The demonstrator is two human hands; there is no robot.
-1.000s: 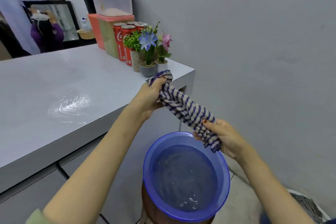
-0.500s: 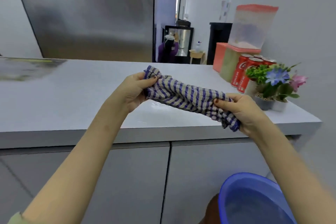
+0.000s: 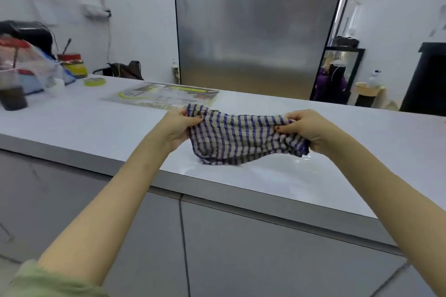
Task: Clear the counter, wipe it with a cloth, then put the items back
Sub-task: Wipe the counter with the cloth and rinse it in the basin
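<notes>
Right now both hands hold the checked cloth (image 3: 243, 137) stretched between them above the counter (image 3: 96, 128), close to its near edge. The left hand (image 3: 177, 128) grips one bunched end, fingers curled round it and the thumb on top. The right hand (image 3: 306, 129) pinches the other end, and the cloth's corners are buried in both fists, so their shape is hidden. The cloth sags in the middle. Its lowest fold hangs very close to the counter, and I cannot tell whether it touches. A shiny wet patch (image 3: 277, 171) glints on the counter under the right hand's end of the cloth.

Further back on the counter lies a flat printed sheet (image 3: 164, 97), its lettering too blurred to read. Toward the counter's left end sit a green tape roll (image 3: 94, 81), a red-lidded jar (image 3: 72, 65) with something sticking out of it, a crumpled plastic bag (image 3: 31, 65) whose contents are unclear, and a dark cup (image 3: 12, 97) cut off by the frame edge. The counter's right end also runs out of frame. Behind the counter stands a tall steel panel (image 3: 253, 26). Below the counter, grey cabinet doors (image 3: 241, 248) are partly covered by the two forearms.
</notes>
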